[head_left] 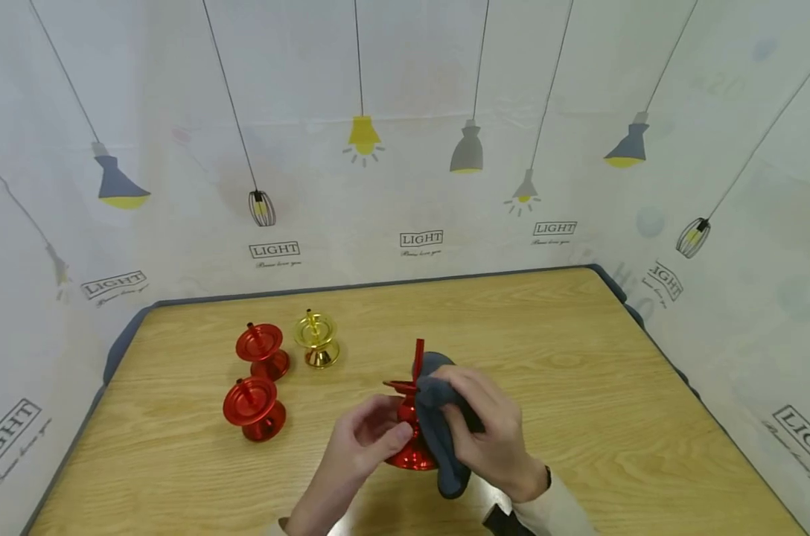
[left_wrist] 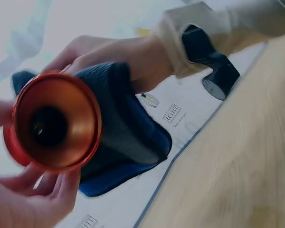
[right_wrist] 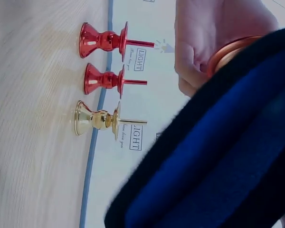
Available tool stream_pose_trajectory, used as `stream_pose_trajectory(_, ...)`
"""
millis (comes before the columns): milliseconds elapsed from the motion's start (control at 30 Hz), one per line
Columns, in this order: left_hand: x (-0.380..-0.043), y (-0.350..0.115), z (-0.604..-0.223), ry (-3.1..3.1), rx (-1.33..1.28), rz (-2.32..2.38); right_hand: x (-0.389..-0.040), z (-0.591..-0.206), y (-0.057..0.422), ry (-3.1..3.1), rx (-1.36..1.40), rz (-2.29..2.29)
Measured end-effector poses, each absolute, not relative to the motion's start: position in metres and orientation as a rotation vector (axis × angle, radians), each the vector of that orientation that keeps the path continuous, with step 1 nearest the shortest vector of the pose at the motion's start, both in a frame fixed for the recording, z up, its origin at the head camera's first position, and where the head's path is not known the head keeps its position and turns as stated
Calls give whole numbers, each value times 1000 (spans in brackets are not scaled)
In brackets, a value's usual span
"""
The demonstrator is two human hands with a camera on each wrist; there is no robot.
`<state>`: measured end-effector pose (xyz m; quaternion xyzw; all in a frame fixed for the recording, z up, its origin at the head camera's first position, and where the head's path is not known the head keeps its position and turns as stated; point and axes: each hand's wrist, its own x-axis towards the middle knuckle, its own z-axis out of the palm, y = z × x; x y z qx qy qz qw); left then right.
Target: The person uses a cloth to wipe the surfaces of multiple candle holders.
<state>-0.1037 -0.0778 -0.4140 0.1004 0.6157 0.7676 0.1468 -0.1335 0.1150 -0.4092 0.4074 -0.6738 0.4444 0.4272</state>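
My left hand (head_left: 351,443) grips a shiny red candle holder (head_left: 413,452) with a dish and a tall spike, lifted over the table's near middle. In the left wrist view its hollow base (left_wrist: 80,114) faces the camera, the left fingers curled around its side. A dark blue cloth (head_left: 437,435) is pinched between the thumb and fingers of my right hand (head_left: 492,428) and lies against the holder's right side, covering part of the dish. In the right wrist view the cloth (right_wrist: 228,156) fills the lower right and hides most of the holder.
Two more red candle holders (head_left: 259,342) (head_left: 251,404) and a gold one (head_left: 321,356) stand upright at the table's left. The wooden table (head_left: 552,335) has a dark edge strip, and a wall covering (head_left: 338,238) printed with lamps rises behind it.
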Motion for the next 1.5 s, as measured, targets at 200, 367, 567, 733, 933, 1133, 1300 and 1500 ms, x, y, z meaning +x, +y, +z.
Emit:
stream_pose_trajectory(200,-103,-73,-408,1952,172,2113,-130,-405,112,-1646,1049,1061)
stream_pose_trajectory(367,-105,-80,-422,1448,354,2182,-125,-412,116,-1635,1074,1296)
stream_pose_trajectory(567,-106,-78,-436,836,590,2230,-124,-423,119,-1633,1030,1612)
stream_pose_trajectory(733,-103,-77,-424,1290,418,2229,-128,-417,121,-1710,1017,1272)
stream_pose_trajectory(933,-99,-70,-410,1918,108,2132,-127,-404,113,-1643,1045,1011)
stream_pose_trajectory(1133,-99,-80,-419,1412,323,2241,-125,-412,115,-1589,1117,1323)
stream_pose_trajectory(1300,-99,-89,-421,1068,457,2322,-121,-422,131,-1641,913,1774)
stream_pose_trajectory(1500,-105,-94,-410,1907,592,2526,-106,-417,143,-1702,761,1922)
